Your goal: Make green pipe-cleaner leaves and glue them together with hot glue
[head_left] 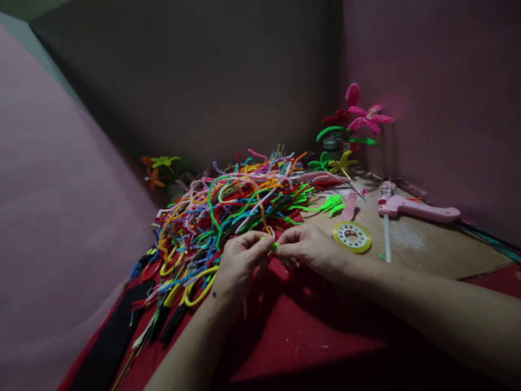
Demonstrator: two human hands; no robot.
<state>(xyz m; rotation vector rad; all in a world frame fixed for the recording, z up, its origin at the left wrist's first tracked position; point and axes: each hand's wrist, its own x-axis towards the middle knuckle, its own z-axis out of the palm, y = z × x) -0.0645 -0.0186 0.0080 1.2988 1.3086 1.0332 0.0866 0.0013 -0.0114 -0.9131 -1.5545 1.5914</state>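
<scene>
My left hand (pixel 244 258) and my right hand (pixel 305 247) meet just in front of a large heap of colourful pipe cleaners (pixel 244 201). Both are closed in a pinch on a small bright green pipe cleaner (pixel 274 246), most of it hidden by the fingers. A pale strand shows behind the fingertips, and I cannot tell whether it is held. Right of the heap, several fuzzy green pieces (pixel 331 204) lie on a brown board.
A yellow roll of tape (pixel 352 237) and a pink glue gun (pixel 419 209) with a clear stick rest on the board (pixel 431 252). Pipe-cleaner flowers (pixel 370 118) stand behind. Yellow-handled scissors (pixel 201 288) and a black strip (pixel 112 336) lie at left on the red cloth (pixel 309 342).
</scene>
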